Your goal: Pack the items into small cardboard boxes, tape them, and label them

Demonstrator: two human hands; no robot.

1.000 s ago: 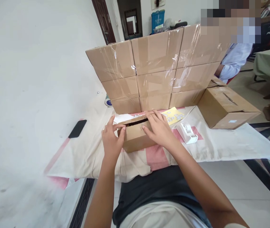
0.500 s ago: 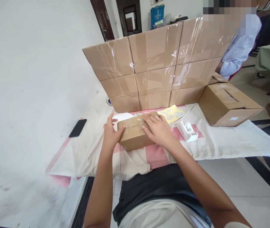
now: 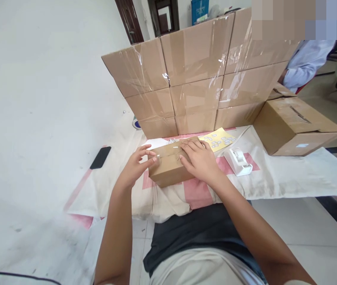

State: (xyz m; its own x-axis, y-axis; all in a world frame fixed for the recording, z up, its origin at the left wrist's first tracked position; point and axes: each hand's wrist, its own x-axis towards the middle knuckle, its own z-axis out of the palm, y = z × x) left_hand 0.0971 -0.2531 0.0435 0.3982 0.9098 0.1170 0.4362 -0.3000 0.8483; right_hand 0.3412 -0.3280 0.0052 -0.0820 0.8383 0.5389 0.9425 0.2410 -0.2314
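Observation:
A small brown cardboard box (image 3: 170, 170) lies on the cloth-covered table in front of me, with clear tape along its top seam. My left hand (image 3: 137, 164) is at the box's left end, fingers apart and bent, thumb on the top edge. Spread over the right part of the box top is my right hand (image 3: 201, 160), its fingers lying flat. Right of the box stands a white tape dispenser (image 3: 237, 161). Behind it lies a yellow sheet (image 3: 217, 139) with several small white labels.
A wall of taped cardboard boxes (image 3: 196, 79) rises at the back of the table. A larger box (image 3: 297, 124) sits at the right, a black phone (image 3: 100, 157) at the left. A person's pale blue sleeve (image 3: 307, 65) shows behind the boxes.
My left hand has turned, its fingers now reaching over the left end of the box and its forearm further left. My right hand stays on the box top. The view has shifted slightly.

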